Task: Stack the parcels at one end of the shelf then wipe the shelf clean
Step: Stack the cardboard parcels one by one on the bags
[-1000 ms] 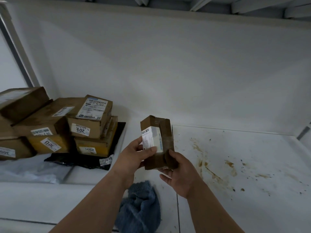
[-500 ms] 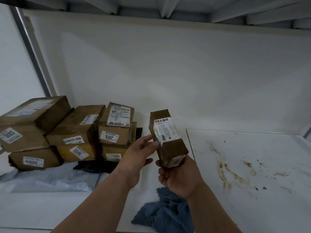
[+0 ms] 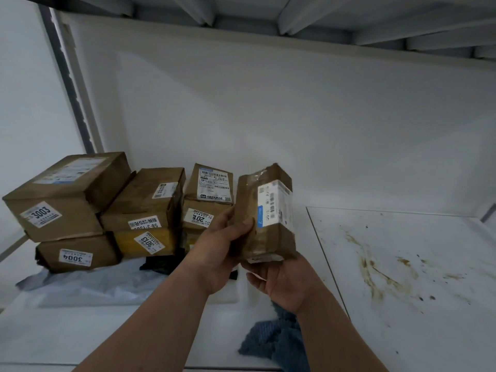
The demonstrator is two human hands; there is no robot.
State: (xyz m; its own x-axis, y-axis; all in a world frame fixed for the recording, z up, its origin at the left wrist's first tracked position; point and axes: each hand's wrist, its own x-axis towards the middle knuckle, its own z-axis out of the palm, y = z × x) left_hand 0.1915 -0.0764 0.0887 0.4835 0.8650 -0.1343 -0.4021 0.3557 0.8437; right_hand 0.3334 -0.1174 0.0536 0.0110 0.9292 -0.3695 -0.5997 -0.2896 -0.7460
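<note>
A small brown cardboard parcel (image 3: 264,213) with a white label is held up above the white shelf (image 3: 402,331). My left hand (image 3: 218,253) grips its left side with the thumb on the front face. My right hand (image 3: 281,280) cups it from underneath. To the left stands a pile of several brown and yellow parcels (image 3: 107,210) with numbered labels, stacked two high at the shelf's left end. A blue cloth (image 3: 276,342) lies crumpled on the shelf below my right forearm.
Brown stains and specks (image 3: 378,275) mark the shelf's right panel. A pale plastic bag (image 3: 88,285) and a black bag (image 3: 161,265) lie under the pile. A metal upright (image 3: 69,84) stands at the left; the shelf above hangs close overhead.
Both hands have carried the small parcel up and left, close to the pile, and turned it so its label faces right. The view has swung left.
</note>
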